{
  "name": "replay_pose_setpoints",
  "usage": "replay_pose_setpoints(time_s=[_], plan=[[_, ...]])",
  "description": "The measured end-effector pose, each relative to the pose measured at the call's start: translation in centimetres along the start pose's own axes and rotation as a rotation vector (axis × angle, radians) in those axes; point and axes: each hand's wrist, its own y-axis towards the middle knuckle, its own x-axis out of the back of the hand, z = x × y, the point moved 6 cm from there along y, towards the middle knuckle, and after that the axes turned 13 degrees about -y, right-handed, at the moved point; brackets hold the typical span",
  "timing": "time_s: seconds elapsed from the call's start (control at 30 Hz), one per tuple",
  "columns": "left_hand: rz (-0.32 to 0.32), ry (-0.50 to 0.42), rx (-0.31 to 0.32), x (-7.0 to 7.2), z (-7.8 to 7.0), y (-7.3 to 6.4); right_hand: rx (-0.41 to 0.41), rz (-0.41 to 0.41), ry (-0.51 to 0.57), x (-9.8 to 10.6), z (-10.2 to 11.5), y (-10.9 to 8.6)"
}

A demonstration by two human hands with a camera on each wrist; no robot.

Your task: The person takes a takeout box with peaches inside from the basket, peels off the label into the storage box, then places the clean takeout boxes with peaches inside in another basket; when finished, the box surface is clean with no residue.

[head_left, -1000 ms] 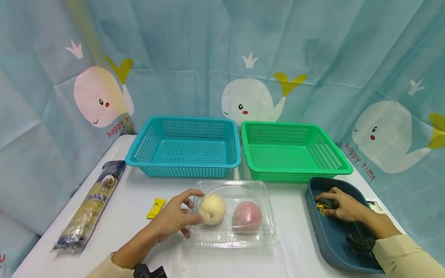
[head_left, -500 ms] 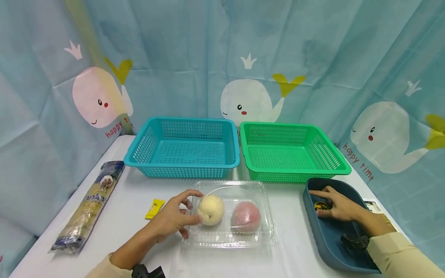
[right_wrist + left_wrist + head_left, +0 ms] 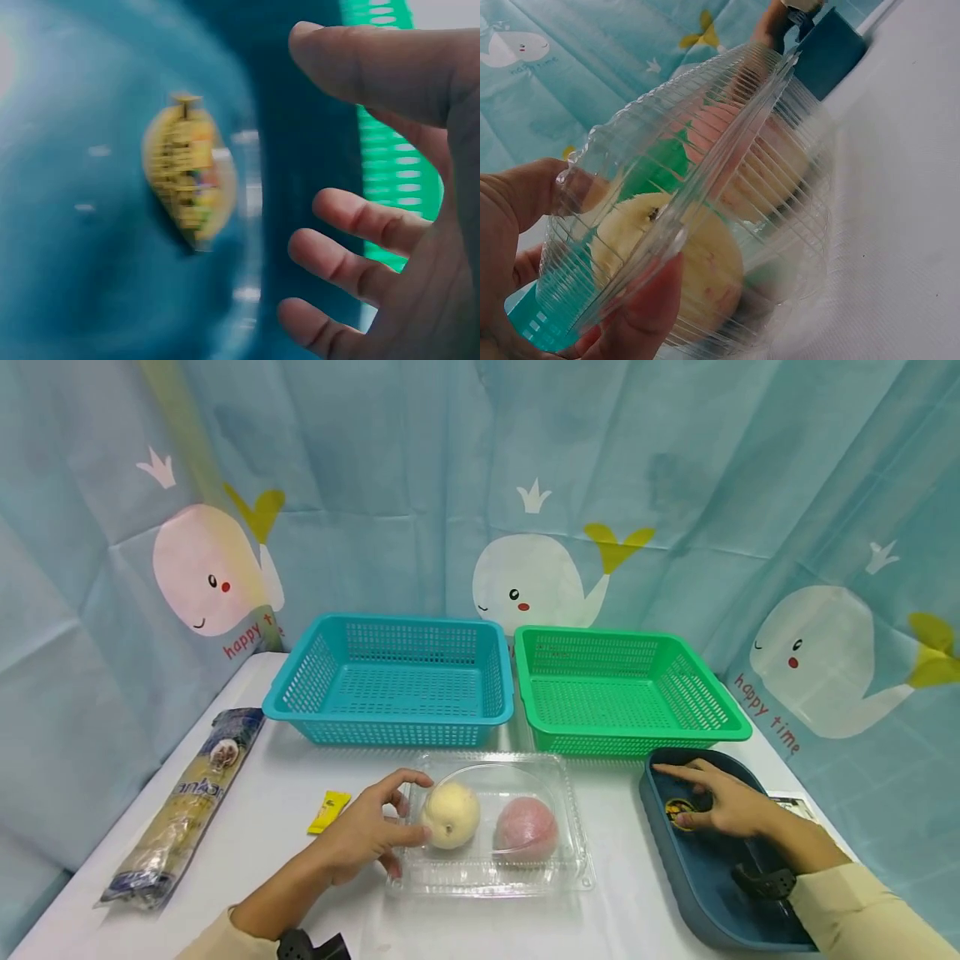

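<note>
My left hand (image 3: 367,835) grips the left edge of a clear plastic clamshell box (image 3: 491,878), its thumb in front. Inside the box lie a pale yellow peach-like fruit (image 3: 450,817) and a pink one (image 3: 527,831); the left wrist view shows the yellow fruit (image 3: 697,277) nearest the thumb. My right hand (image 3: 731,802) reaches into a dark blue tub (image 3: 712,893) with fingers spread. A small rounded pack with a yellow label (image 3: 678,812) lies in the tub by the thumb. In the right wrist view this pack (image 3: 187,172), blurred, sits apart from the fingers.
A turquoise basket (image 3: 390,733) and a green basket (image 3: 637,735) stand side by side at the back. On the left lie a long blue-and-yellow packet (image 3: 187,810) and a small yellow sachet (image 3: 328,812). A printed card (image 3: 793,807) shows behind the tub.
My right hand's fingers have spread and let go of the small rounded pack, which lies in the tub. My left hand keeps its hold on the box. The head view has shifted slightly.
</note>
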Motion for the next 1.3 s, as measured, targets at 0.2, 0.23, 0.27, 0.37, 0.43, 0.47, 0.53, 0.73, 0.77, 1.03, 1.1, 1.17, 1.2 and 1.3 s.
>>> replay_pose_setpoints(time_s=[0.2, 0.23, 0.27, 0.37, 0.43, 0.47, 0.53, 0.73, 0.77, 1.03, 1.1, 1.17, 1.2, 1.3], plan=[[0.016, -0.012, -0.001, 0.0, 0.0, 0.1, 0.011, -0.132, 0.033, 4.3, 1.2, -0.6], [0.017, -0.011, -0.003, 0.0, 0.0, 0.1, 0.013, -0.151, 0.033, 5.1, 1.4, -0.6], [0.018, -0.010, -0.002, 0.0, 0.0, 0.1, 0.014, -0.167, 0.036, 5.8, 1.5, -0.7], [0.016, -0.005, -0.001, -0.1, -0.1, 0.2, 0.008, -0.204, 0.038, 7.5, 1.7, -0.7], [0.014, -0.003, -0.001, -0.1, -0.2, 0.2, -0.005, -0.237, 0.022, 8.7, 1.7, -0.5], [0.013, -0.003, 0.001, 0.0, -0.2, 0.2, -0.013, -0.254, 0.017, 9.3, 1.6, -0.4], [0.012, -0.003, 0.003, 0.0, -0.1, 0.2, -0.034, -0.288, 0.004, 10.5, 1.4, -0.3], [0.011, -0.007, 0.005, 0.0, 0.0, 0.2, -0.127, -0.339, 0.000, 12.6, 0.1, 0.4], [0.009, -0.006, 0.004, 0.0, 0.0, 0.2, -0.144, -0.344, -0.005, 12.8, -0.2, 0.5], [0.012, -0.011, 0.004, -0.1, 0.0, 0.1, -0.271, -0.374, 0.016, 12.8, -2.6, 1.2], [0.013, -0.009, 0.002, -0.1, 0.0, 0.2, -0.296, -0.370, 0.025, 12.5, -3.4, 1.2], [0.015, -0.007, 0.000, -0.1, 0.0, 0.2, -0.314, -0.362, 0.032, 12.0, -4.1, 1.2], [0.015, -0.007, -0.001, -0.1, -0.1, 0.1, -0.318, -0.355, 0.035, 11.8, -4.4, 1.3], [0.015, -0.012, -0.003, -0.1, -0.1, 0.1, -0.338, -0.325, 0.032, 10.8, -5.3, 1.4]])
